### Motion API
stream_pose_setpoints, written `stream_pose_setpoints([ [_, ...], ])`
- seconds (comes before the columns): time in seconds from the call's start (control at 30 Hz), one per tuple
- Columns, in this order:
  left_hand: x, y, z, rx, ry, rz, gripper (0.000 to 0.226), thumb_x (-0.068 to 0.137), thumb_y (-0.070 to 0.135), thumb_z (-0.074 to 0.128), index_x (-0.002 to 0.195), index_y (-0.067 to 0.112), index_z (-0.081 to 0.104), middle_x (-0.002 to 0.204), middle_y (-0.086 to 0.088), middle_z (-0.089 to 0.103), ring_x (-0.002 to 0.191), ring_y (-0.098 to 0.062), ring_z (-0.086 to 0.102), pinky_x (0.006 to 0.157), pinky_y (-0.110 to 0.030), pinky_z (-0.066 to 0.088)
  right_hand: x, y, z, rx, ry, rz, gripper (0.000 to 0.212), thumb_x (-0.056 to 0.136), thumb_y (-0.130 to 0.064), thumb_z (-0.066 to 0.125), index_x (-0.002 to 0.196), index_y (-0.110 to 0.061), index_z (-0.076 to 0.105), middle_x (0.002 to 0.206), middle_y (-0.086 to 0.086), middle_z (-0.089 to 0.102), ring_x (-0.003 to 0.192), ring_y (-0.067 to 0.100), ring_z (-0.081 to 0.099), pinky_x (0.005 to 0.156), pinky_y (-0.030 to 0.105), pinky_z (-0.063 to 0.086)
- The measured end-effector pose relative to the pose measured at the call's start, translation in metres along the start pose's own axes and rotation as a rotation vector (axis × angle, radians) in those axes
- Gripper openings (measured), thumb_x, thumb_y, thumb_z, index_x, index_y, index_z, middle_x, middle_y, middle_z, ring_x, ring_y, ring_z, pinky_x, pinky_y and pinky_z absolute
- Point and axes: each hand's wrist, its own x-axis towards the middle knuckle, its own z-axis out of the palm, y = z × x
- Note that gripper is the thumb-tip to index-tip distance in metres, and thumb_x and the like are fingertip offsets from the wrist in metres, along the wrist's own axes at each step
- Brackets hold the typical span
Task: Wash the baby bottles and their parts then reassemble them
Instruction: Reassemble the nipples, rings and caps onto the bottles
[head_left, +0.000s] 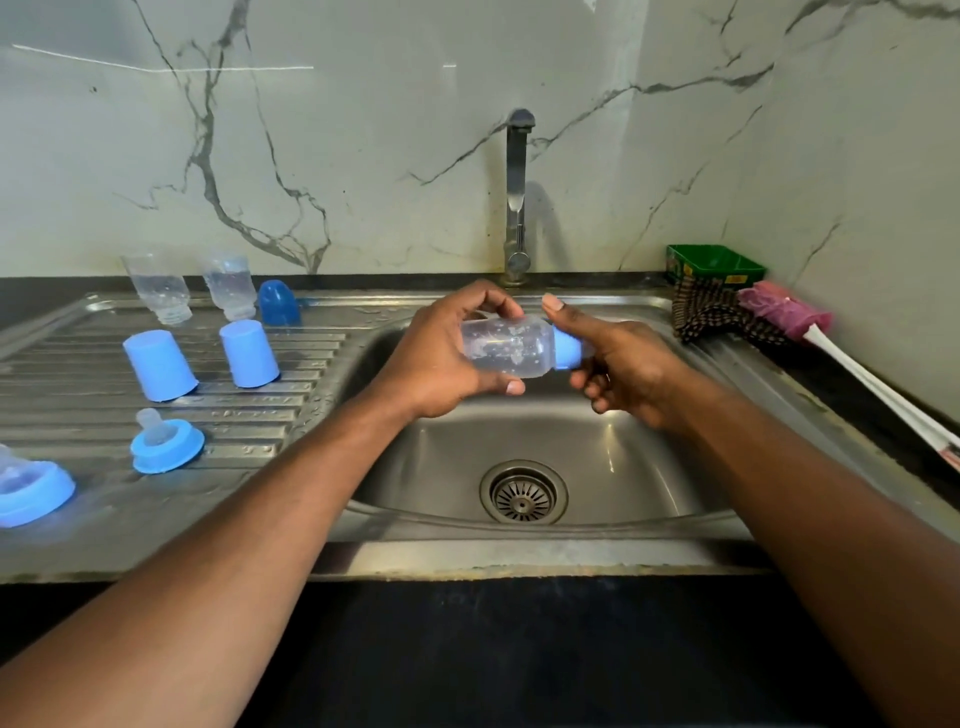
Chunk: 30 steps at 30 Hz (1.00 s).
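**Bottle held sideways over the sink**

Nearest on the drainboard left of the sink (519, 525), a blue ring with a clear teat (32, 488) sits at the frame's edge, partly cut off. A little further in lies a second ring and teat (167, 444), teat pointing up.

Both forearms reach over the sink's front rim. Above the basin, well over the drain (523, 492), the left hand (447, 358) grips a clear bottle (506, 347) lying on its side, fingers curled over the top and thumb under it. The bottle is wet with droplets. At its right end is a blue collar (567, 349), and the right hand (623, 369) is closed round that collar, thumb raised above it, the other fingers curled beneath.

Further back on the drainboard, two blue caps (160, 365) (249, 353) stand mouth down, side by side. Behind them two clear bottles (158, 288) (231, 286) stand upside down, with a darker blue cap (279, 302) just right of them.

Behind the sink rises the tap (518, 197), no water visible from it. Right of the sink, near the wall, a green box (717, 265) sits above a dark checked cloth (711, 314), and a pink-headed brush (787, 312) lies beside them, its white handle running toward the front.
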Motion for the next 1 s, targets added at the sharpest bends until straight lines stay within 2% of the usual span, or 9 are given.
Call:
stream_pose_setpoints([
  [0.13, 0.004, -0.006, 0.007, 0.040, 0.055, -0.124, 0.065, 0.056, 0.015, 0.095, 0.109, 0.018, 0.057, 0.111, 0.003, 0.062, 0.109, -0.014, 0.060, 0.095, -0.026, 0.050, 0.002, -0.005, -0.001, 0.150, -0.061, -0.002, 0.044, 0.087, -0.049, 0.067, 0.102, -0.008, 0.068, 0.072, 0.007, 0.058, 0.058, 0.014, 0.052, 0.053, 0.027, 0.051],
  [0.23, 0.004, -0.012, 0.008, -0.130, -0.061, -0.293, 0.079, 0.051, 0.028, 0.097, 0.118, 0.018, 0.059, 0.117, -0.001, 0.066, 0.110, -0.018, 0.064, 0.088, -0.034, 0.057, 0.006, -0.004, 0.003, 0.230, -0.123, -0.106, 0.018, 0.096, -0.026, 0.059, 0.105, -0.014, 0.068, 0.095, 0.009, 0.069, 0.087, 0.023, 0.062, 0.088, 0.038, 0.053],
  [0.3, 0.002, -0.011, 0.010, -0.191, -0.096, -0.322, 0.079, 0.048, 0.036, 0.095, 0.117, 0.020, 0.061, 0.116, 0.000, 0.068, 0.108, -0.018, 0.066, 0.086, -0.038, 0.058, 0.006, -0.001, 0.006, 0.269, -0.148, -0.178, 0.016, 0.096, -0.020, 0.058, 0.107, -0.015, 0.069, 0.105, 0.009, 0.072, 0.100, 0.025, 0.065, 0.101, 0.044, 0.046],
  [0.4, 0.001, 0.000, 0.021, -0.071, 0.035, -0.240, 0.065, 0.061, 0.026, 0.093, 0.115, 0.018, 0.059, 0.112, 0.003, 0.066, 0.104, -0.011, 0.063, 0.092, -0.031, 0.053, 0.003, -0.006, 0.008, 0.246, -0.018, -0.255, 0.020, 0.086, -0.024, 0.071, 0.102, -0.013, 0.073, 0.099, 0.006, 0.074, 0.093, 0.017, 0.067, 0.085, 0.027, 0.048],
  [0.5, 0.004, 0.008, 0.028, 0.068, 0.178, -0.168, 0.062, 0.063, 0.030, 0.092, 0.114, 0.018, 0.057, 0.107, 0.010, 0.062, 0.096, -0.004, 0.060, 0.080, -0.018, 0.049, 0.007, -0.008, 0.009, 0.195, 0.257, -0.313, 0.032, 0.070, -0.034, 0.085, 0.067, -0.011, 0.064, 0.075, 0.015, 0.065, 0.075, 0.021, 0.063, 0.071, 0.023, 0.050],
  [0.57, 0.009, 0.006, 0.023, -0.029, 0.171, -0.233, 0.060, 0.065, 0.027, 0.091, 0.115, 0.015, 0.059, 0.108, 0.008, 0.064, 0.096, -0.007, 0.062, 0.076, -0.016, 0.050, 0.010, -0.006, 0.012, 0.208, 0.209, -0.280, 0.026, 0.077, -0.027, 0.082, 0.071, -0.013, 0.061, 0.082, 0.017, 0.065, 0.080, 0.025, 0.061, 0.077, 0.033, 0.051],
  [0.7, 0.016, -0.002, 0.011, -0.256, -0.005, -0.368, 0.055, 0.068, 0.020, 0.086, 0.118, 0.015, 0.063, 0.111, -0.002, 0.071, 0.096, -0.015, 0.069, 0.073, -0.029, 0.058, 0.019, -0.007, 0.013, 0.393, -0.014, -0.190, 0.039, 0.086, -0.019, 0.072, 0.121, -0.010, 0.057, 0.115, 0.009, 0.071, 0.101, 0.021, 0.069, 0.088, 0.039, 0.054],
  [0.83, 0.011, -0.006, 0.014, -0.212, -0.244, -0.425, 0.045, 0.074, 0.016, 0.083, 0.115, 0.012, 0.066, 0.103, -0.005, 0.073, 0.090, -0.012, 0.068, 0.078, -0.031, 0.056, 0.021, -0.003, 0.016, 0.449, -0.181, -0.178, 0.033, 0.081, -0.021, 0.066, 0.112, -0.011, 0.066, 0.120, 0.011, 0.069, 0.104, 0.019, 0.064, 0.099, 0.038, 0.049],
  [1.0, 0.011, -0.006, 0.022, -0.107, -0.157, -0.396, 0.042, 0.077, 0.018, 0.084, 0.114, 0.010, 0.066, 0.102, -0.005, 0.074, 0.090, -0.013, 0.068, 0.080, -0.032, 0.056, 0.025, -0.004, 0.026, 0.294, 0.035, -0.273, 0.005, 0.090, -0.013, 0.067, 0.093, -0.012, 0.071, 0.087, 0.004, 0.073, 0.077, 0.011, 0.068, 0.073, 0.020, 0.054],
])
